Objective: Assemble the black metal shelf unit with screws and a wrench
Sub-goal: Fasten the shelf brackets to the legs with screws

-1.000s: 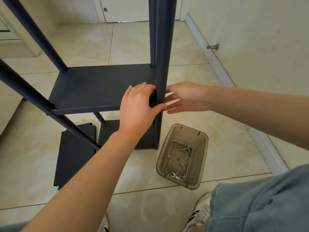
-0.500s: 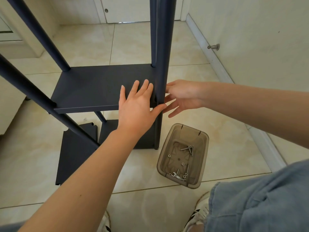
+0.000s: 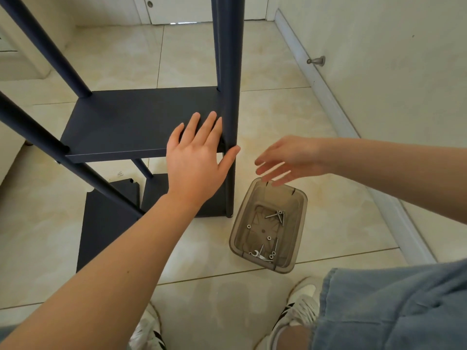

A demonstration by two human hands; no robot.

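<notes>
The black shelf unit stands on the floor with a flat shelf panel (image 3: 131, 122) fixed between dark posts. My left hand (image 3: 199, 157) lies flat on the panel's near right corner, fingers straight, thumb against the near right post (image 3: 231, 84). My right hand (image 3: 290, 159) hovers open to the right of that post, above the far rim of a smoky clear plastic bin (image 3: 298, 231). Inside the bin lie several screws (image 3: 274, 215), washers and a small wrench (image 3: 256, 253).
A loose black panel (image 3: 101, 228) lies on the tiled floor at lower left, and another panel sits low in the frame. A wall with a white baseboard (image 3: 353, 137) and a metal door stop (image 3: 317, 61) runs along the right. My shoes and denim leg are at the bottom.
My right hand has let go of the post and drawn right and down, over the bin. My left hand uncurled from the post and now lies flat on the shelf panel.
</notes>
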